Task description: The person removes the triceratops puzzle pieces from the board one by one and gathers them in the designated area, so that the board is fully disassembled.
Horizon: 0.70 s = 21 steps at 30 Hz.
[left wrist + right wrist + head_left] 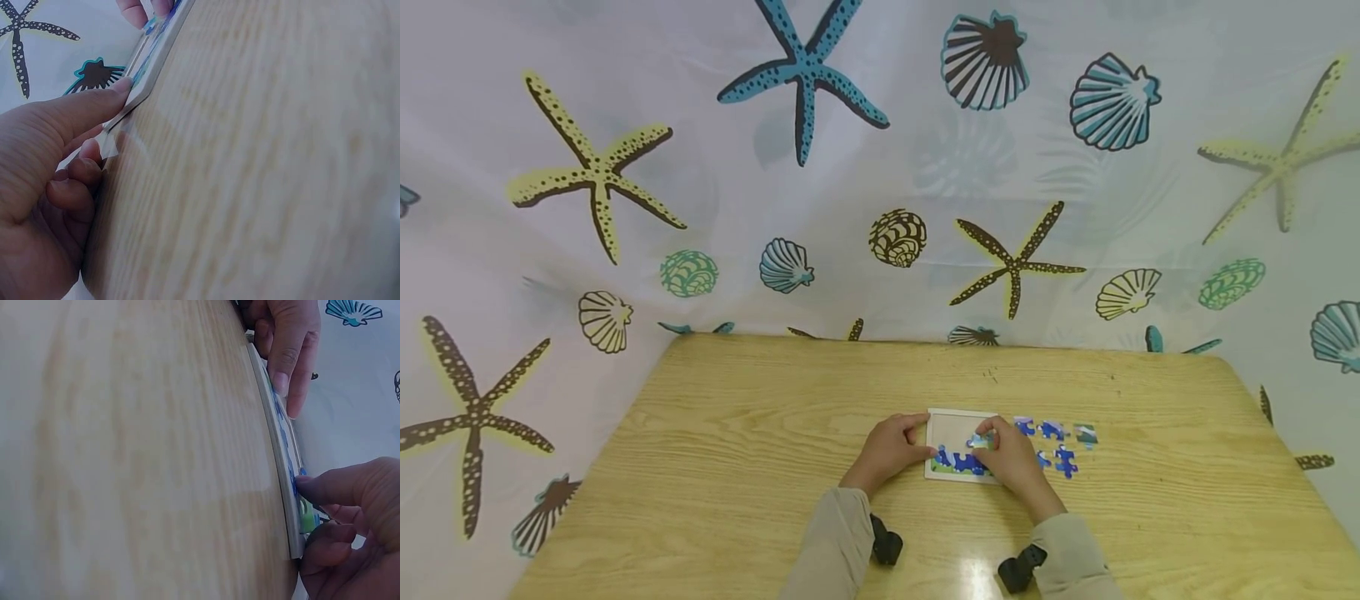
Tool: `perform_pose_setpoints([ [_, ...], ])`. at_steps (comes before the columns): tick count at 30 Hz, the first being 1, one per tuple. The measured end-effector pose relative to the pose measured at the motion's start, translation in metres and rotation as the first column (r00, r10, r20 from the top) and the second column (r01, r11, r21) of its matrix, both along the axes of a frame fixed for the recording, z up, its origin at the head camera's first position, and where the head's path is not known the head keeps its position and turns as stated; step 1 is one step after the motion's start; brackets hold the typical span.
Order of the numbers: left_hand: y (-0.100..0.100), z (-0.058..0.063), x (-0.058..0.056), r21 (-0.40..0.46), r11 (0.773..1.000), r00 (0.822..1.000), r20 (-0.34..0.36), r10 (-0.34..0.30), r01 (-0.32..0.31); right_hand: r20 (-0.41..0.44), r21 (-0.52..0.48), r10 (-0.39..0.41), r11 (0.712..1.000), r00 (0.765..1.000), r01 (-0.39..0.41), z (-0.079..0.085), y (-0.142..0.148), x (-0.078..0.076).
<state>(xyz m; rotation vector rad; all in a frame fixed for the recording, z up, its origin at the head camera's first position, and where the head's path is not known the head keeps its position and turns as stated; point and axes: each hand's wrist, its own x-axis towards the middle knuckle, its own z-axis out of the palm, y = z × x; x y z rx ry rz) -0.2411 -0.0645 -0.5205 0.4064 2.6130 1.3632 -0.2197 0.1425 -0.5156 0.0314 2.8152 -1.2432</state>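
A shallow white-rimmed puzzle tray [964, 412] lies flat on the table, with joined blue and green puzzle pieces [958, 463] along its near side. My left hand [891, 450] holds the tray's left edge, its thumb on the rim and the index finger by the far left corner. Over the tray's right half, my right hand [1011, 458] pinches a light blue and green puzzle piece [979, 442] between thumb and fingers. In the right wrist view, a green piece [307, 517] shows beside the right thumb. The right hand hides the tray's right side.
Several loose puzzle pieces lie right of the tray, among them a blue piece [1065, 461] and a green-grey piece [1086, 434]. The wooden table [737, 433] meets a white curtain [850, 292] printed with starfish and shells at the back and sides.
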Motion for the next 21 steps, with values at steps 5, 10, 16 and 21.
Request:
perform_pose_setpoints([
  [5,0.000,-0.001,-0.001,-0.004,1.000,1.000,-0.017,-0.007,0.007,-0.034,-0.014,-0.015,1.000,0.999,0.015,0.001,-0.001,0.002],
  [10,0.000,-0.001,-0.002,-0.005,1.000,1.000,-0.022,-0.006,0.006,-0.071,-0.017,0.000,1.000,0.997,-0.001,0.001,-0.002,0.002],
  [16,0.000,-0.001,-0.001,-0.008,1.000,1.000,-0.023,-0.008,0.008,-0.067,-0.131,-0.023,0.991,0.998,0.014,0.002,0.006,0.005],
  [21,0.000,-0.002,-0.001,-0.017,1.000,1.000,-0.029,-0.007,0.006,-0.043,-0.169,-0.079,0.983,0.996,0.070,0.008,0.027,0.006],
])
